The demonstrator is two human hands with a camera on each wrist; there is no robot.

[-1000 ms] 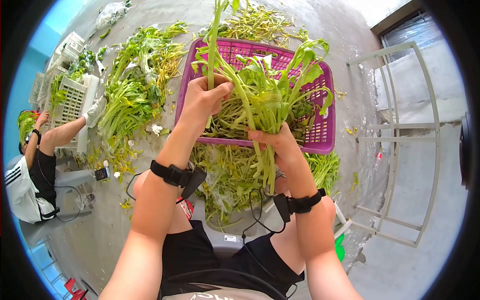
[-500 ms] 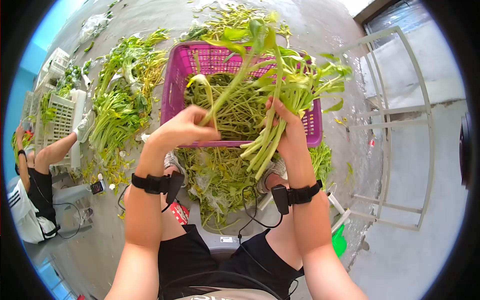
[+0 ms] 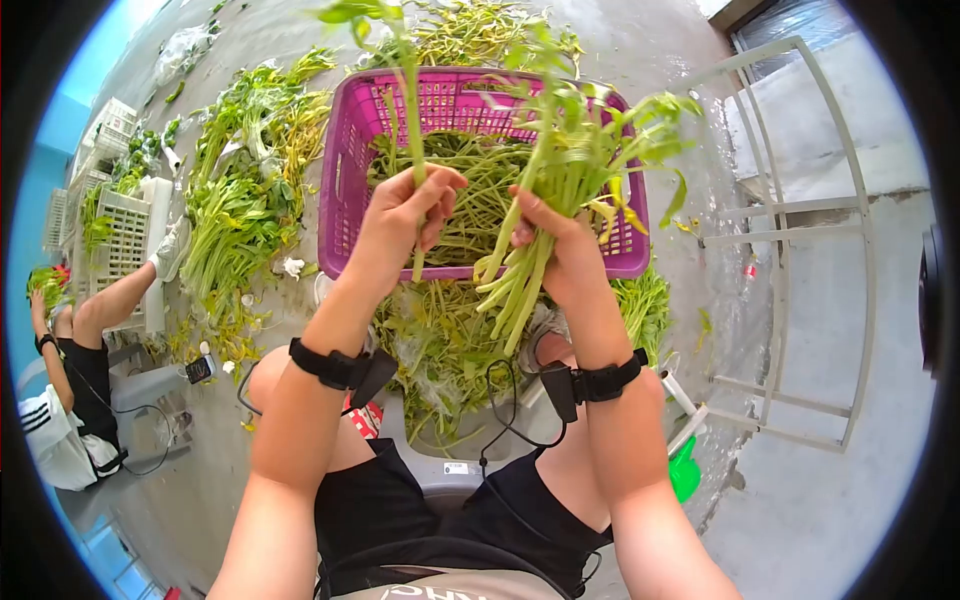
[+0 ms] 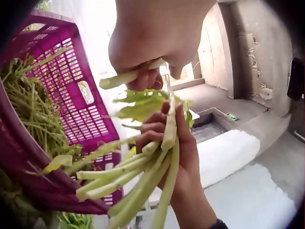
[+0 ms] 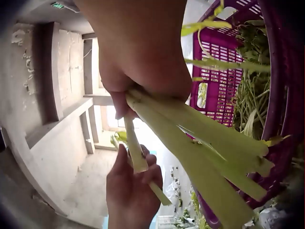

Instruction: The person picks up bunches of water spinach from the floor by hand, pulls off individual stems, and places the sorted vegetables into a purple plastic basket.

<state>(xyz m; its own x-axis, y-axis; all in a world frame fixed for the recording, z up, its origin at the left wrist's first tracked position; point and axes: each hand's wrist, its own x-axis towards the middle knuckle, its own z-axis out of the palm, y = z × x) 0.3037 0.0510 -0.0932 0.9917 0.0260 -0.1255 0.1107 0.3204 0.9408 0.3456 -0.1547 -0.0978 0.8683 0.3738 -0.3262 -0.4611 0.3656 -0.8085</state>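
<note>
My left hand [image 3: 408, 222] pinches a single leafy green stem [image 3: 411, 110] that stands upright, its leaves at the top. In the left wrist view the pale cut end of that stem [image 4: 112, 81] pokes out past the fingers. A bunch of leafy greens [image 3: 580, 145] is gripped in my right hand [image 3: 572, 255], leaves up and cut ends hanging below the fist. Those thick stalks [image 5: 190, 152] fill the middle of the right wrist view. Both hands are side by side over the near part of a purple basket [image 3: 340, 175] with loose stems inside.
Under the basket's near side lies a heap of greens [image 3: 430, 350]. More greens [image 3: 235, 200] cover the floor at left, by white crates [image 3: 125, 225] and another seated person [image 3: 85, 350]. A metal frame [image 3: 775, 250] stands at right. Yellowed stems [image 3: 480, 35] lie beyond the basket.
The left hand dipped toward the basket's near rim with a slanted stem, then came up holding a stem upright. The right hand keeps the bunch, which shifted right, then stayed near there.
</note>
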